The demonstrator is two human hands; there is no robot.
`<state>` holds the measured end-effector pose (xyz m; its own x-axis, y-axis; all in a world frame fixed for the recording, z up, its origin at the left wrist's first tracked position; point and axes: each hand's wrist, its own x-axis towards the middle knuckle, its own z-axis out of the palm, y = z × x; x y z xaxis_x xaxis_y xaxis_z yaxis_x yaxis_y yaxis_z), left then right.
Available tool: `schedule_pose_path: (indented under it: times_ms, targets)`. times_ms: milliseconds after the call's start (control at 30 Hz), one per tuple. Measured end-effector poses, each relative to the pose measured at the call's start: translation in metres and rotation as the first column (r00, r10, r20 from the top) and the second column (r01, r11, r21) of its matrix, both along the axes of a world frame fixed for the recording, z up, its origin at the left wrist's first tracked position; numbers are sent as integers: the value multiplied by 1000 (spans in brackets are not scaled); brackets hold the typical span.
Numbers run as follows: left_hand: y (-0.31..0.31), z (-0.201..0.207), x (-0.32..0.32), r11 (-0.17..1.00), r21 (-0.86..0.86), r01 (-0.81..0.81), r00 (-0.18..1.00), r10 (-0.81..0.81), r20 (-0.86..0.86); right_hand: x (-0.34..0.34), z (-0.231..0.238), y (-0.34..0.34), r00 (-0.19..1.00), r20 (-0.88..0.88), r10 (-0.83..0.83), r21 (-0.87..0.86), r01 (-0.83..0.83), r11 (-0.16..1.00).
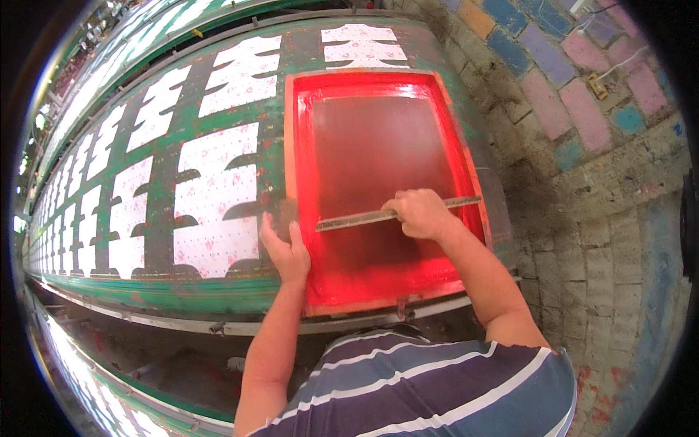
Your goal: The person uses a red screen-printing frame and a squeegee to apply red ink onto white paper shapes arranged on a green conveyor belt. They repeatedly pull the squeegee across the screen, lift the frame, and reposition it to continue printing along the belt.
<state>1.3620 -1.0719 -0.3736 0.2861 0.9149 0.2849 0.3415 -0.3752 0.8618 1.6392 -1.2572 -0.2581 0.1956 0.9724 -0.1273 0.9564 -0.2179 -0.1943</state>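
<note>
Red-coated screen frame [303, 146] flat on green desk [156, 288], near R end. R hand [421, 213] clamped on long narrow bar [353, 221] lying across frame, approx. horiz., R end slightly higher in view. L hand [289, 253] at frame's L rim, thumb & fingers apart; can't tell if pressing. White floral pcs [216, 200] in rows L of frame.

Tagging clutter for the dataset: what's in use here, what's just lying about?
In use:
flat bar, in the right hand
red-coated framed screen, left hand at its left edge
patterned white pieces, laid on the green table

Apparently just lying about:
yellow fitting, right of the table
white cable running to it
</note>
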Motion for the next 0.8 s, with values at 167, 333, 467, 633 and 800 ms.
schedule_pose_path:
  times_ms: [167,333,467,633,800]
  targets:
    - [4,-10,2,999,52,12,998,-15,62,-82,4,-76,1000,22,-3,-20,4,1000]
    - [2,-5,2,999,37,-12,999,11,44,-121,-2,-113,999,44,-1,51,-1,999]
    - [2,-2,-1,1000,-22,-8,1000,8,5,-131,-5,-132,997,-51,50,131,-43,990]
    - [6,-2,0,998,-55,-23,999,21,-41,-133,-7,-145,992,-94,88,173,-71,982]
    - [-2,-3,2,998,-20,-51,996,50,-76,-88,-11,-171,939,-272,210,211,-155,965]
